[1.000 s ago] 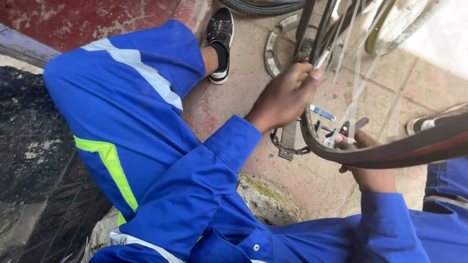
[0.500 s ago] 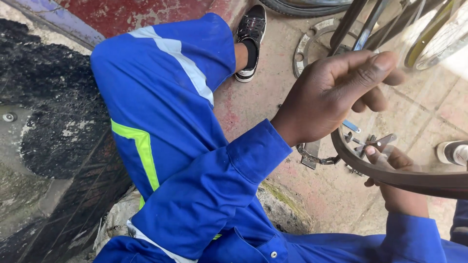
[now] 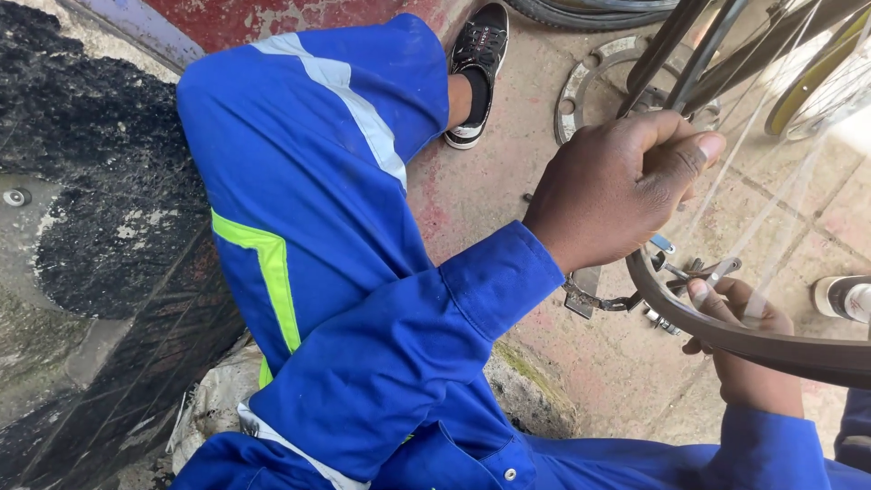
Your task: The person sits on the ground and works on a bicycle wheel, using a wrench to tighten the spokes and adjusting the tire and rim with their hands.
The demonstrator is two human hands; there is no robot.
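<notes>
Both hands work at a bike wheel. The left hand (image 3: 626,186) is curled shut, with its fingers near the thin spokes (image 3: 771,136); what it pinches cannot be seen. The right hand (image 3: 744,340) wraps under the dark wheel rim (image 3: 771,349) and holds it. The wheel is low over the tiled floor (image 3: 626,381). Small metal tools (image 3: 671,281) lie on the floor just behind it. A black shoe (image 3: 476,68) rests farther back.
</notes>
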